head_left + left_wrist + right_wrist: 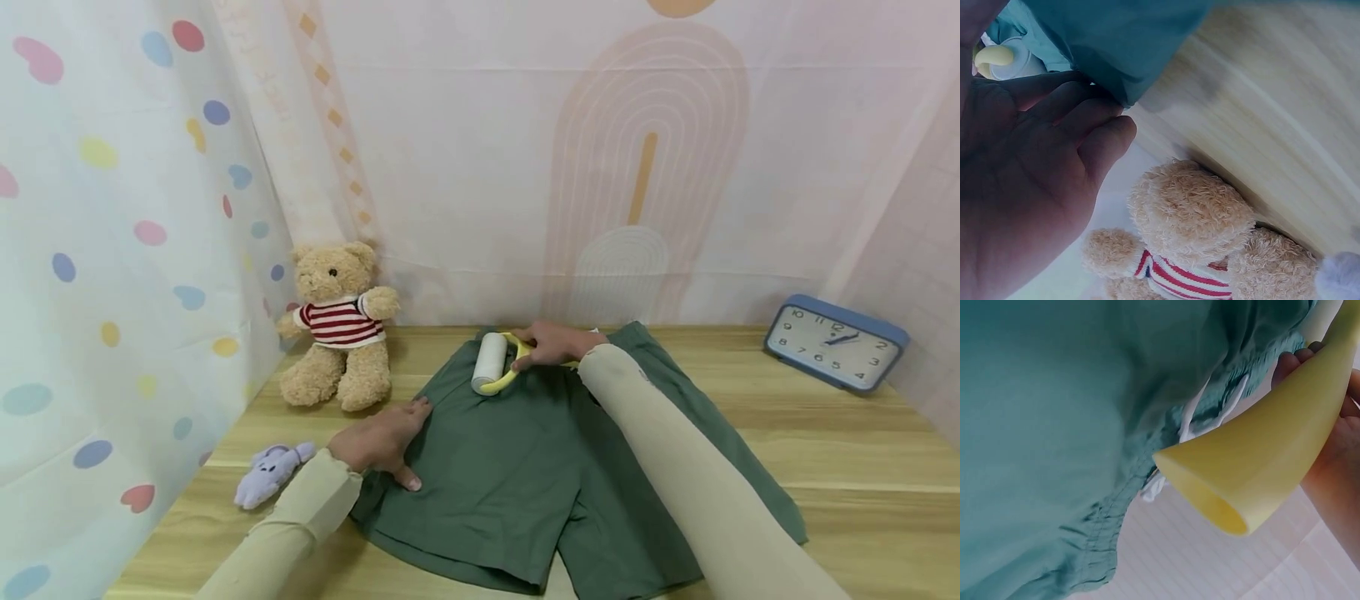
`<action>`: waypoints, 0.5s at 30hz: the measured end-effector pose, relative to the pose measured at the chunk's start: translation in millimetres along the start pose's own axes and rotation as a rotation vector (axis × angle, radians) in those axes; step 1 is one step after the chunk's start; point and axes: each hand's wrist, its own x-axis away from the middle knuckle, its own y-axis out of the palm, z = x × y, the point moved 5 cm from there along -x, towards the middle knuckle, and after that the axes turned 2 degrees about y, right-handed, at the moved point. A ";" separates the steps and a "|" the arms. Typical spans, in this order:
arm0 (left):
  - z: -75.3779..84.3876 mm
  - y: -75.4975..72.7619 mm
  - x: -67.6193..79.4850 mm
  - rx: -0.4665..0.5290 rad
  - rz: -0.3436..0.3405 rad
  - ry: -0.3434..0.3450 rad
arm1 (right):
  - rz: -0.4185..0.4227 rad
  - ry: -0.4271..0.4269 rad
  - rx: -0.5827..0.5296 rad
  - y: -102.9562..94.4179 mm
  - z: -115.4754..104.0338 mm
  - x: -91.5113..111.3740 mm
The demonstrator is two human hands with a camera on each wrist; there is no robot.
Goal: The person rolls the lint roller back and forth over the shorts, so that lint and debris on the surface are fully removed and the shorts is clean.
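Observation:
Dark green shorts (pixel 495 475) lie spread on the wooden table, waistband toward the back. My right hand (pixel 555 343) grips the yellow handle of a lint roller (pixel 491 363), whose white roll lies on the upper left part of the shorts near the waistband. In the right wrist view the handle (pixel 1247 456) flares into a hollow end, and a white drawstring (pixel 1229 406) shows behind it. My left hand (pixel 386 440) rests at the left edge of the shorts, thumb apart from the extended fingers; in the left wrist view these fingers (pixel 1107 140) touch the cloth edge.
A teddy bear (pixel 341 325) in a striped shirt sits at the back left. A small purple plush toy (pixel 272 473) lies beside my left forearm. At the back right stands a blue clock (pixel 836 343). Patterned curtains (pixel 480 167) hang behind and left of the table.

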 end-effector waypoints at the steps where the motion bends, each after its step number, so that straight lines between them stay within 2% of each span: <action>1: 0.3 0.4 -0.1 0.001 0.002 0.002 | -0.005 -0.002 -0.004 0.1 1.7 1.9; 7: 1.9 2.3 -1.7 0.008 0.004 0.019 | -0.038 0.024 -0.023 -3.4 13.6 15.5; 15: -2.9 2.0 -2.5 0.018 -0.015 -0.007 | -0.042 0.091 0.016 -13.6 34.7 34.8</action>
